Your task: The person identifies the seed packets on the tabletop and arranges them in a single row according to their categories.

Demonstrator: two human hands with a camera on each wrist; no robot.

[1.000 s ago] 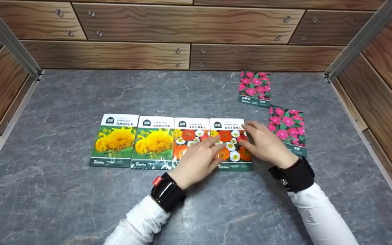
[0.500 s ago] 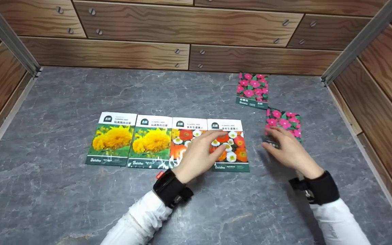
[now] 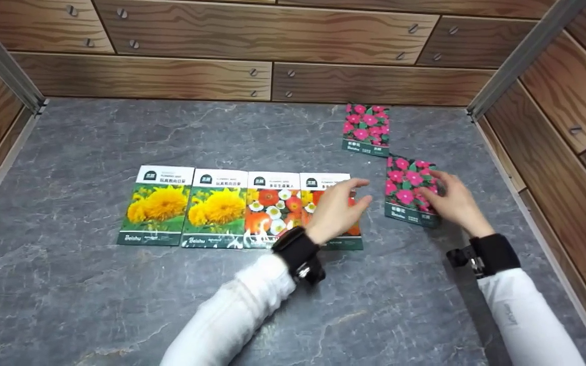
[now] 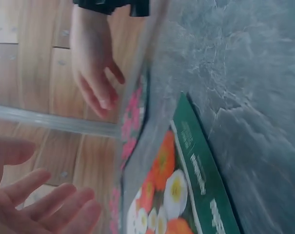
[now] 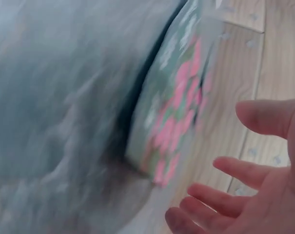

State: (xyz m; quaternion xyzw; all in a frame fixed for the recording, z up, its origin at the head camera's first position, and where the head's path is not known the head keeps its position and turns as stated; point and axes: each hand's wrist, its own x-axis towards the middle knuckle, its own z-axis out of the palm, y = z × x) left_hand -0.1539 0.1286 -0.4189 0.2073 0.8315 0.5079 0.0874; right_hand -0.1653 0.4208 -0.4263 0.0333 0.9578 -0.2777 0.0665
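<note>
Four seed packets form a row: two with yellow flowers (image 3: 158, 203) (image 3: 217, 207) and two with orange and white ones (image 3: 272, 211) (image 4: 175, 192). Over the rightmost of these, the left hand (image 3: 338, 211) is held with fingers relaxed and apart, hiding part of it. A packet with pink flowers (image 3: 406, 190) lies to the right, slightly turned. The right hand (image 3: 456, 203) is at its right edge, fingers loosely bent; whether they touch it cannot be told. In the right wrist view that hand (image 5: 254, 180) appears open beside the blurred pink packet (image 5: 174, 122).
Another pink-flowered packet (image 3: 366, 129) lies farther back, near the wood-patterned back wall (image 3: 196, 79), its lower right corner close to the nearer pink packet. Wood-patterned side walls with grey metal corner posts flank the grey marbled surface (image 3: 94, 295).
The right hand has left the rightmost orange packet and moved right to the nearer pink packet. The left hand has shifted right, uncovering the third packet in the row.
</note>
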